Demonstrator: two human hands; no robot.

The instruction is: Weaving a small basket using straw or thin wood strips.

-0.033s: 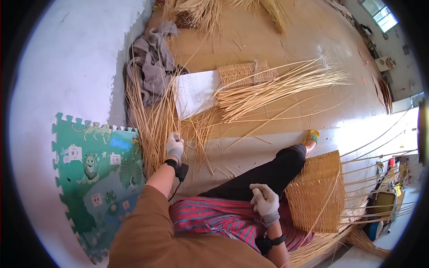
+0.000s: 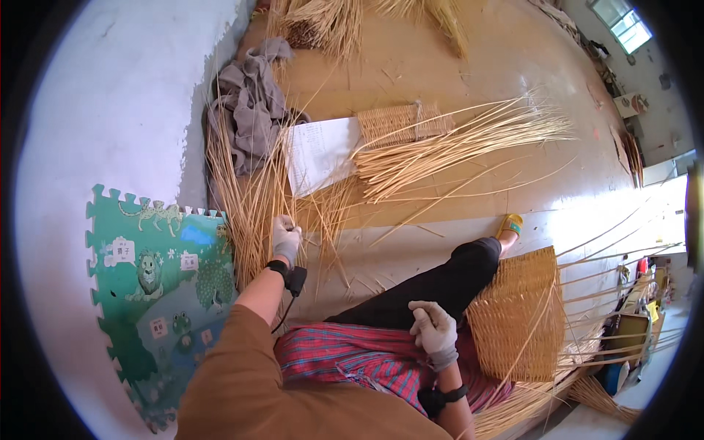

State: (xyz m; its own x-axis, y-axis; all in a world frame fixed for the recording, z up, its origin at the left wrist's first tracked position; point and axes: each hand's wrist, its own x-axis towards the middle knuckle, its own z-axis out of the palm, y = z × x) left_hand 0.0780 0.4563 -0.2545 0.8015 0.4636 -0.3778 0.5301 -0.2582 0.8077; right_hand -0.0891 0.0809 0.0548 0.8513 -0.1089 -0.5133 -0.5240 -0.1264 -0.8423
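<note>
My gloved left hand (image 2: pixel 286 236) is closed on some thin cane strands (image 2: pixel 253 213) in the loose pile beside a green foam puzzle mat (image 2: pixel 161 293). My gloved right hand (image 2: pixel 434 331) is held curled above a red plaid cloth (image 2: pixel 345 352) over my lap; whatever its fingers may hold is hidden. Just to its right stands a woven cane piece (image 2: pixel 517 315) with long unwoven stakes sticking out to the right. A white paper sheet (image 2: pixel 319 154) lies beyond my hands, next to a small woven panel (image 2: pixel 396 121) and a cane bundle (image 2: pixel 440 158).
A grey cloth (image 2: pixel 246 103) is heaped by the pale wall (image 2: pixel 103 95) on the left. More cane bundles (image 2: pixel 330 29) lie at the far edge of the tan board (image 2: pixel 506 81). My bent leg (image 2: pixel 411 286) reaches right; assorted items (image 2: pixel 631 330) stand at the right.
My left hand has shifted very slightly up and to the left. Everything else looks the same.
</note>
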